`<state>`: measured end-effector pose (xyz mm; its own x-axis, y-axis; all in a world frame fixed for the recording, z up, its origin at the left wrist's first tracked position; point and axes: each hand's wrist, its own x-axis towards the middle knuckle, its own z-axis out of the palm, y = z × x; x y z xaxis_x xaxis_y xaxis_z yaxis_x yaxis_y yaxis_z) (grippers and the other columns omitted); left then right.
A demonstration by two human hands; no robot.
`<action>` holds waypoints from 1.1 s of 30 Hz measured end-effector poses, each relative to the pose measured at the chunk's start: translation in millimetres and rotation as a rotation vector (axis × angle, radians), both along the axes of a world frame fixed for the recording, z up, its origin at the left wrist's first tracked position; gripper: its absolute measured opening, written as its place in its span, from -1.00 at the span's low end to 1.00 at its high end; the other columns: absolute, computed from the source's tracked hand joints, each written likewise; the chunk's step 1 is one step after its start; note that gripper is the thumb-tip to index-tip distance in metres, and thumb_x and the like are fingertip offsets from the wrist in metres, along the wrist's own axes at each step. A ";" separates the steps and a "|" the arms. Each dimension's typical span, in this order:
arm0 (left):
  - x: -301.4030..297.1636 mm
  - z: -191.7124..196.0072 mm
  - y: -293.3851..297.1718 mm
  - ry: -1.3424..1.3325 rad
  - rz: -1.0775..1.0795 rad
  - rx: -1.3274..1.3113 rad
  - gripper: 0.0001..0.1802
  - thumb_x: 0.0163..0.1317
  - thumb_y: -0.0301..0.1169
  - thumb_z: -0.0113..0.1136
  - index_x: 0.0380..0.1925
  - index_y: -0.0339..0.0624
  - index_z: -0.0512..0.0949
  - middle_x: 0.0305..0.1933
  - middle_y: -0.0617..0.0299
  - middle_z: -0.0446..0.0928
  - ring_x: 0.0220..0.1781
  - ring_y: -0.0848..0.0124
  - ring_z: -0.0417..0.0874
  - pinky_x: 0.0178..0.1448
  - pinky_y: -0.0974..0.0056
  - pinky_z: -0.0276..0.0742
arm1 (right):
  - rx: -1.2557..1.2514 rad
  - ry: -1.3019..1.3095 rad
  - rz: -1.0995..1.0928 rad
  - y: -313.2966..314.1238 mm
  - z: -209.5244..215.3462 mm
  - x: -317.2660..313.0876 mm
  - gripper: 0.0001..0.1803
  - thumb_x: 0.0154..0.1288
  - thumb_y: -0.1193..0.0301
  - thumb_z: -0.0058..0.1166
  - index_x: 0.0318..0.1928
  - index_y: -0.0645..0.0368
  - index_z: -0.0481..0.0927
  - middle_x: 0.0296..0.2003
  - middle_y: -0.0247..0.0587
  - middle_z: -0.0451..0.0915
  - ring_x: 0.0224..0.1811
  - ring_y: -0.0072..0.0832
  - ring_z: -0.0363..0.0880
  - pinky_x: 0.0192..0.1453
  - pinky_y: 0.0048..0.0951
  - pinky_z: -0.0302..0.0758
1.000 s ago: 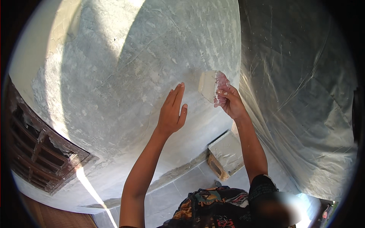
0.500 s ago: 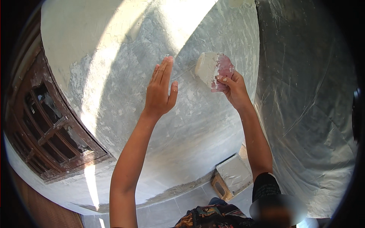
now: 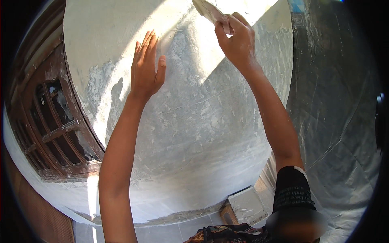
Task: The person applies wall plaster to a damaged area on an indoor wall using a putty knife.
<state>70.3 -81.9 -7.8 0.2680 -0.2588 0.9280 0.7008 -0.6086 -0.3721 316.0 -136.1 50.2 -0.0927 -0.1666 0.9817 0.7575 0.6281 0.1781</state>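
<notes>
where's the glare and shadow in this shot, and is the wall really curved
Head view: hard sunlight washes out the top of the wall around the pale block in the right hand; the left hand casts a shadow beside it; the lower wall is shaded; the bulge and bent window frame are fisheye distortion.

Both forearms are bare; the right arm [image 3: 279, 133] wears a black sleeve [image 3: 292, 190] with pale print, low right of frame

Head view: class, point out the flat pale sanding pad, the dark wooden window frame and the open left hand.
flat pale sanding pad [image 3: 208, 11], head view, its face.
dark wooden window frame [image 3: 60, 130], head view, a crossbar.
left hand [image 3: 145, 71], head view, its back.
</notes>
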 end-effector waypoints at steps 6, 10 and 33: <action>-15.1 9.9 14.9 -0.006 0.090 0.043 -0.38 0.30 -0.35 -0.10 0.35 -0.42 0.29 0.44 -0.17 0.31 0.54 0.01 0.24 0.59 -0.13 -0.01 | 0.290 -0.218 -0.378 47.1 28.5 -11.5 -0.72 0.23 0.48 0.29 -0.03 0.23 0.71 -0.24 -0.32 0.61 -0.12 -0.46 0.52 -0.09 -0.37 0.65; -16.7 7.4 20.5 -0.012 0.157 0.015 -0.37 0.29 -0.34 -0.12 0.34 -0.44 0.29 0.45 -0.13 0.30 0.54 0.05 0.24 0.60 -0.13 -0.02 | 0.291 -0.227 -0.416 70.1 27.4 -11.9 -0.66 0.17 0.48 0.34 -0.01 0.21 0.71 -0.20 -0.38 0.62 -0.07 -0.43 0.51 -0.02 -0.44 0.66; -23.3 4.2 25.3 -0.022 0.091 0.024 -0.36 0.23 -0.38 -0.15 0.31 -0.48 0.33 0.42 -0.15 0.34 0.52 0.05 0.28 0.60 -0.08 0.02 | 0.093 -0.270 -0.433 66.7 -40.2 -20.5 -0.63 0.18 0.55 0.17 0.03 0.36 0.63 -0.26 -0.21 0.62 -0.13 -0.32 0.60 -0.11 -0.32 0.65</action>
<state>47.0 -56.6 -3.6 0.2710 -0.2568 0.9277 0.7611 -0.5329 -0.3698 295.5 -69.4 10.1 -0.4207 -0.1418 0.8960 0.8638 0.2392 0.4435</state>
